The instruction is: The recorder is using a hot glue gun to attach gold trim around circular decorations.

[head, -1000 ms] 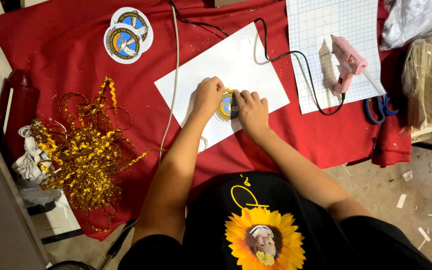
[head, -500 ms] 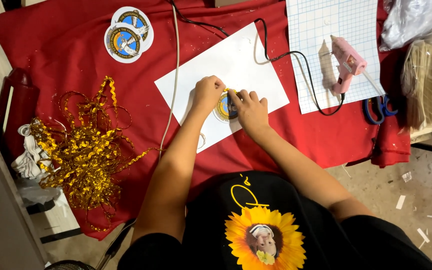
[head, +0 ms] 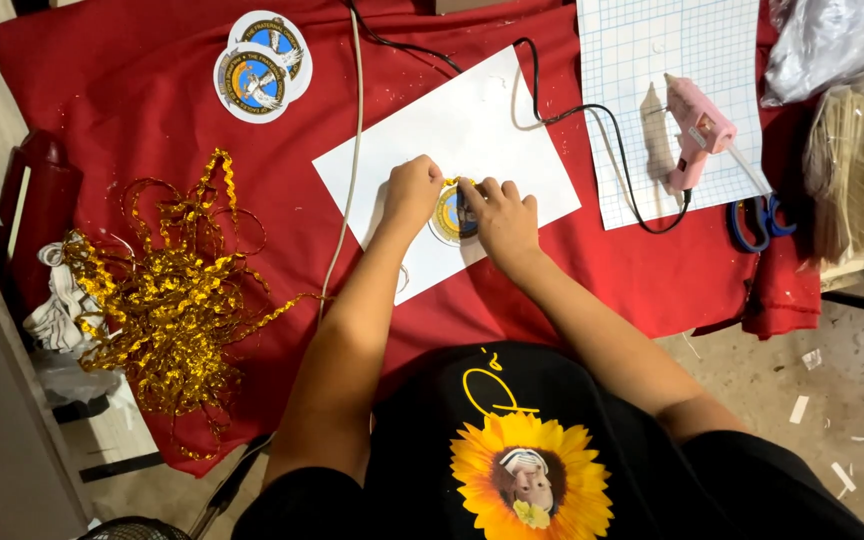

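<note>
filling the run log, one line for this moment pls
left hand on round badge | right hand pressing badge | white paper underneath

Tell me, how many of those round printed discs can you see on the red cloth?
3: two overlapping discs at the cloth's far left, and one disc under both hands on the white paper. More may be hidden.

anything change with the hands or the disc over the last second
Hardly. Both hands, left and right, stay pressed on the round disc on the white sheet, with only slight finger shifts at its edge. Nothing was picked up or let go. The glue gun, gold ribbon and two round stickers lie as before.
</note>
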